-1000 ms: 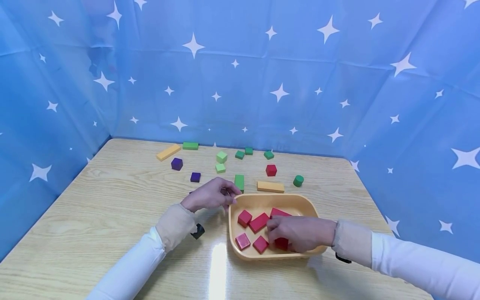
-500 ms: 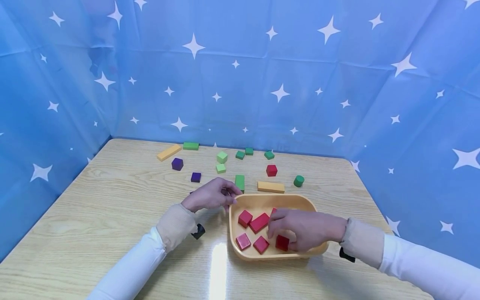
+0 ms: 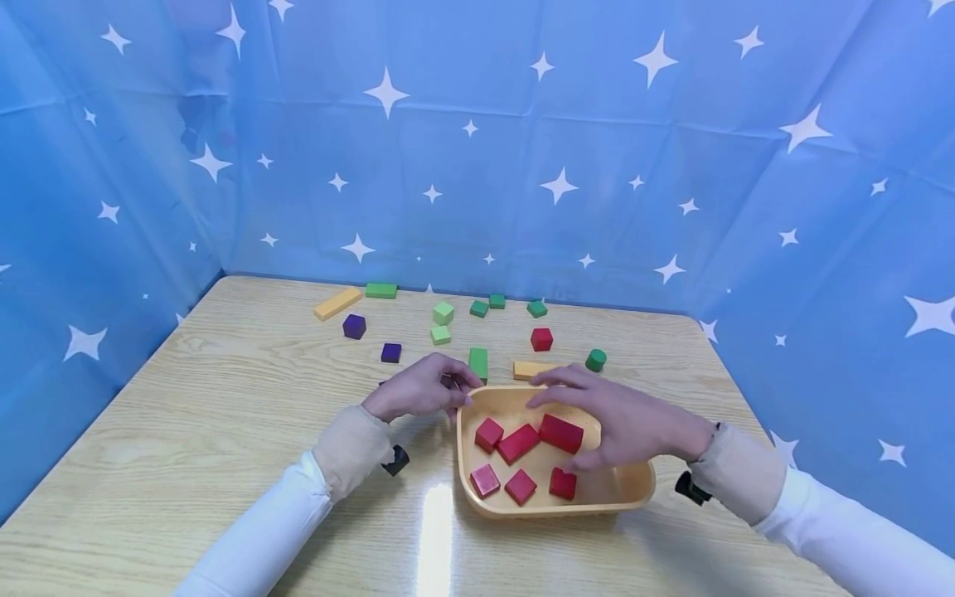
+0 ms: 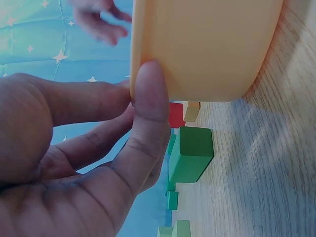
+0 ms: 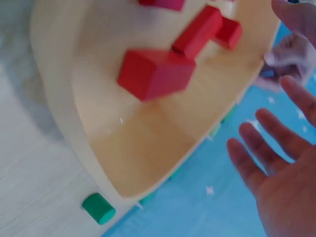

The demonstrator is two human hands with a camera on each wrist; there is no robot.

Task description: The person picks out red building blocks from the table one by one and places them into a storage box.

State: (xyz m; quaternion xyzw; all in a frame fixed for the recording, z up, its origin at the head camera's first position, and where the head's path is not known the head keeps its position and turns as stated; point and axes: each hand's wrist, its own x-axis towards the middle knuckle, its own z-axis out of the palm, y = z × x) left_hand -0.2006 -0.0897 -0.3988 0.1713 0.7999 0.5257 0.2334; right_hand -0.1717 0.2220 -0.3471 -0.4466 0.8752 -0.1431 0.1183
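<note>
My left hand pinches the far left corner of an orange plastic bin between thumb and fingers; the left wrist view shows the fingertips on its rim. Several red blocks lie inside, among them a long block, a cube and another long block. Over the bin's right half hovers my right hand, fingers spread and holding nothing. In the right wrist view its palm and straight fingers show beside the rim, with a large red block below inside the bin.
Beyond the bin lie a red cube, a green cylinder, an orange plank partly behind the right hand, and a green block. Purple blocks and light green blocks stand farther left. A blue starry curtain encloses the table.
My right hand has let go inside the bin, risen and moved toward the far rim, its fingers spreading. The long red block beneath it now shows. My left hand keeps its place on the rim.
</note>
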